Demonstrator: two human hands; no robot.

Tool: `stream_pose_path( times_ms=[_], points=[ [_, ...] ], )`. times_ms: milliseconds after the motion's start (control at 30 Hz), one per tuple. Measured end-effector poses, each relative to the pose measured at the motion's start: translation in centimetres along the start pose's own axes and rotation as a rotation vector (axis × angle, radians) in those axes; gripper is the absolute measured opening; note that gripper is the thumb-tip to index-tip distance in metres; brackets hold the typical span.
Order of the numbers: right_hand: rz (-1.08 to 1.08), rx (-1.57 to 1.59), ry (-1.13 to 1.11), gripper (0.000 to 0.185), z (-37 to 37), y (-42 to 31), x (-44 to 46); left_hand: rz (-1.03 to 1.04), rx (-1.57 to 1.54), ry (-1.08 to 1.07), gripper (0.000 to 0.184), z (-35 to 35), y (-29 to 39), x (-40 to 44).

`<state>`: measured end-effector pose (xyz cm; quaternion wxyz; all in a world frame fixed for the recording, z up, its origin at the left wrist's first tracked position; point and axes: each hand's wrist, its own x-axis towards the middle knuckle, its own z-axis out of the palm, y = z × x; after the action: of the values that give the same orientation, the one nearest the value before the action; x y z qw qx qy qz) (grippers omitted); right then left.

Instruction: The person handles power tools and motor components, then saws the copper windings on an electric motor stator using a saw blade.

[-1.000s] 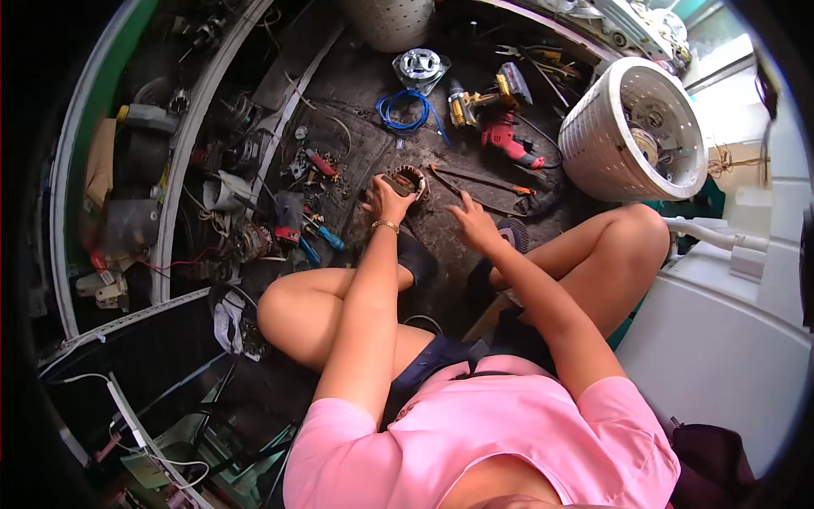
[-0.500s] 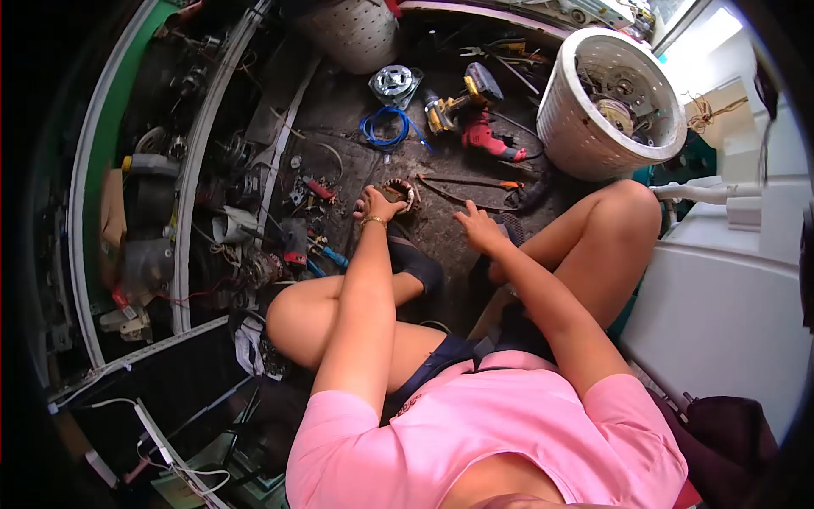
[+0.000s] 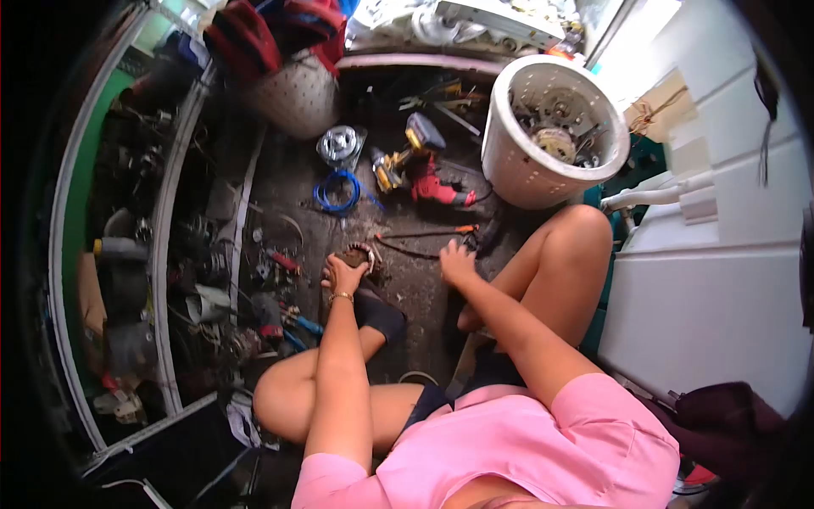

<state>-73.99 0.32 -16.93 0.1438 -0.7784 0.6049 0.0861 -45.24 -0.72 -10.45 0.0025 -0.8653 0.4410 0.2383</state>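
Observation:
My left hand [image 3: 344,273] grips a motor stator [image 3: 366,251], a round core with a ring of reddish-brown windings, resting on the dark floor by my foot. The thumb lies on its near side; some fingers are hidden. My right hand [image 3: 459,265] is over the floor at the near side of a hacksaw [image 3: 415,235] with orange ends, its fingers partly bent and apart. Whether the fingertips touch the saw I cannot tell.
Beyond the saw lie a red power tool [image 3: 439,188], a yellow cordless drill [image 3: 390,170], a blue wire coil [image 3: 337,192] and a metal motor part [image 3: 341,148]. A white perforated drum [image 3: 526,174] holds parts at right. Metal shelving [image 3: 174,212] with parts stands left.
The camera view has shifted, so the floor items appear lower and further left. My right hand has moved closer to the hacksaw. My left hand stays on the stator.

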Motion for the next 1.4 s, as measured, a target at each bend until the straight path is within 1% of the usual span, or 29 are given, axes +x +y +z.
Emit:
stream_pose_path(
  times_ms=[33,67,100,133,200,267,333,400,467,533,667,767,867,900,1000,1067,1133,1200,1267,1300,1400],
  points=[
    [0.095,-0.102,0.065,0.033,2.1,0.7,1.1,-0.006,-0.063,0.048,0.102,0.3,-0.2,-0.8],
    [0.167,-0.089,0.106,0.033,2.6,1.2,1.5,-0.002,-0.056,0.074,0.102,0.7,-0.2,-0.6],
    [0.193,-0.082,0.074,0.033,2.9,1.8,1.9,-0.011,-0.027,0.064,0.102,0.4,0.2,-0.4],
    [0.193,-0.135,0.078,0.032,3.3,2.3,2.2,0.022,-0.004,0.133,0.094,0.5,0.6,-0.5],
    [0.168,-0.145,-0.056,0.031,3.0,2.8,3.1,-0.044,0.046,0.091,0.090,-0.3,1.5,-0.5],
    [0.133,-0.194,-0.127,0.032,3.1,2.5,4.0,-0.056,0.001,0.112,0.089,0.1,1.3,-0.5],
    [0.088,-0.184,-0.216,0.033,2.1,2.2,5.0,-0.081,-0.033,0.078,0.087,-0.1,1.6,-0.6],
    [0.023,-0.243,-0.330,0.033,1.4,2.6,5.4,-0.108,-0.078,0.043,0.085,-0.3,1.6,-0.9],
    [0.088,-0.172,-0.360,0.032,-0.5,3.1,5.2,-0.119,-0.095,0.017,0.084,-0.3,1.8,-0.7],
    [0.123,-0.157,-0.346,0.032,-0.3,4.2,5.2,-0.125,-0.083,0.016,0.087,-0.1,1.7,-0.8],
    [0.026,-0.289,-0.226,0.029,-0.1,4.2,4.4,-0.126,-0.061,0.003,0.089,-0.1,1.6,-0.6],
    [-0.121,-0.442,-0.079,0.027,0.8,4.1,4.7,-0.140,-0.037,-0.013,0.089,-0.3,1.7,-0.4],
    [-0.226,-0.476,-0.110,0.026,1.1,5.8,5.8,-0.137,-0.035,-0.007,0.089,-0.1,1.7,-0.3],
    [-0.278,-0.444,-0.140,0.024,0.7,6.4,5.8,-0.134,-0.040,0.000,0.089,-0.1,1.7,-0.4],
    [-0.377,-0.353,-0.092,0.020,0.7,6.7,6.6,-0.136,-0.080,-0.033,0.092,-0.4,1.7,-0.4],
    [-0.390,-0.286,0.023,0.020,-1.7,6.2,7.1,-0.148,-0.082,-0.006,0.098,-0.2,1.6,-0.6],
    [-0.301,-0.156,-0.112,0.029,-6.0,6.8,7.4,-0.122,-0.129,0.073,0.100,1.4,0.4,-0.3],
    [-0.108,0.072,-0.304,0.037,-10.3,6.1,7.6,-0.170,-0.097,-0.017,0.095,-0.3,1.8,-0.4],
    [-0.045,0.173,-0.160,0.032,-8.1,7.6,8.4,-0.183,-0.090,-0.021,0.094,-0.3,2.0,-0.4],
    [-0.024,0.167,-0.197,0.034,-8.7,8.0,8.1,-0.181,-0.073,-0.024,0.094,-0.2,1.9,-0.5],
    [0.005,0.298,-0.276,0.043,-7.1,10.3,8.2,-0.177,-0.075,-0.023,0.096,0.0,2.0,-0.3]
  ],
)
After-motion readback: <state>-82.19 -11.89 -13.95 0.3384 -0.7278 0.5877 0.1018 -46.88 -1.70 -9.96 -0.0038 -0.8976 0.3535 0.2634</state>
